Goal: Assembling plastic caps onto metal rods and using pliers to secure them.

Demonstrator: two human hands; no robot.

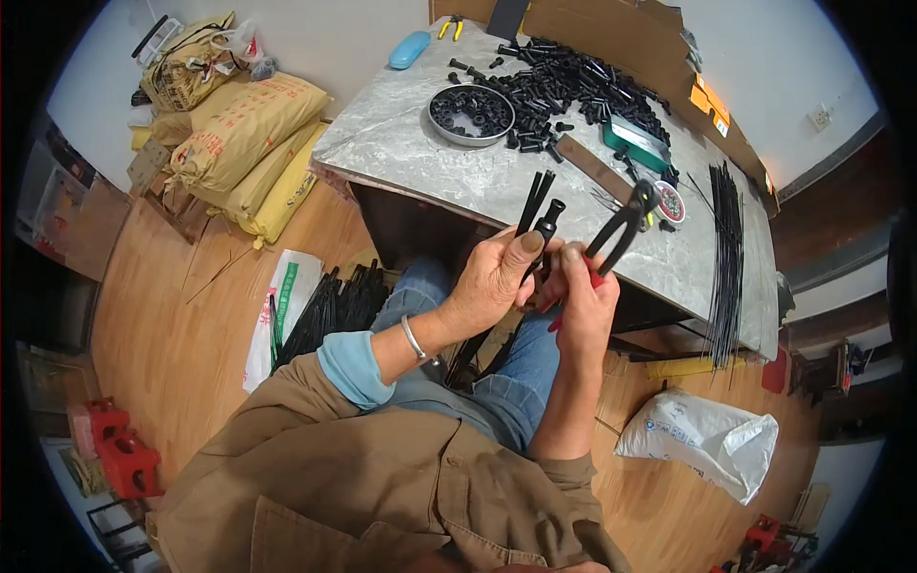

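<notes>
My left hand (485,285) is closed round a few thin black rods (533,202) and a black tubular part (549,219) with a flared end. The thumb presses against this part, and both it and the rods point up toward the table. My right hand (585,310) grips pincers (621,232) with black jaws and red handles, their head raised over the near side of the table. Its fingers come close to the left hand's, and whether they also touch the rods there is hidden.
On the grey marbled table (382,134) are a heap of black tubular parts (583,91), a round tin of black rings (469,139), a green tray (638,145) and long black rods (727,258). More black rods (339,310) lie beside my left leg. Yellow sacks (244,134) are stacked left.
</notes>
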